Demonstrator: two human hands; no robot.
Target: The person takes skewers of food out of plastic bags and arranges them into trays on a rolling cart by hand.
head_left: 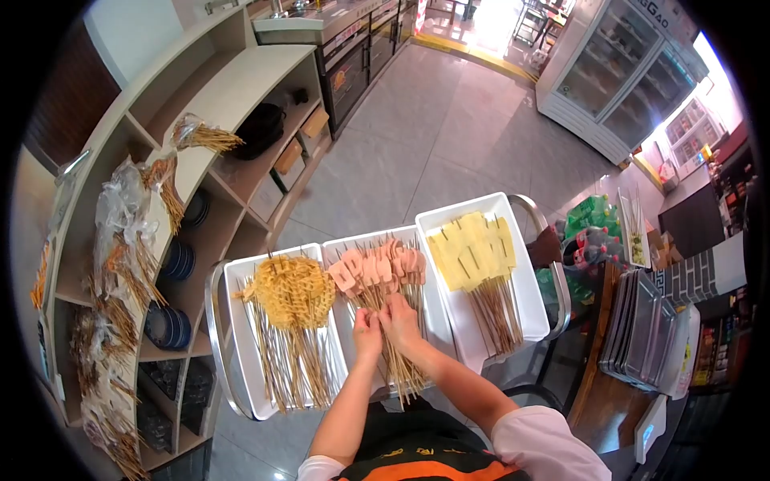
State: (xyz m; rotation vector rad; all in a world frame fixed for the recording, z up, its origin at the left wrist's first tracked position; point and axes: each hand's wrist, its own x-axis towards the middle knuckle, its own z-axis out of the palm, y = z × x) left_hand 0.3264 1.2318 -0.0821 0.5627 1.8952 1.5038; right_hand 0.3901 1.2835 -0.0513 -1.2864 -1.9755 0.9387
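Left hand (pixel 367 335) and right hand (pixel 400 323) are working close together at the sticks (pixel 403 373), fingers bunched, grip unclear | pink-topped skewers (pixel 375 268) are lying in the middle white tray (pixel 434 314) | good handling is likely calling for a light touch, keeping sticks parallel

Left hand (pixel 367 333) beside right hand (pixel 400 322), at pink-topped skewers (pixel 377 268) in middle tray (pixel 438 322).

Inside what looks like a skewer eatery, a tall glass-door fridge (pixel 613 76) stands near the bright opening (pixel 475 26) across from me, kitchen units (pixel 346 78) border the tiled floor (pixel 473 136), bagged skewers (pixel 210 138) and stacked dishes (pixel 168 327) sit on open shelving (pixel 249 76), and white trays (pixel 529 305) hold skewered food (pixel 377 267)
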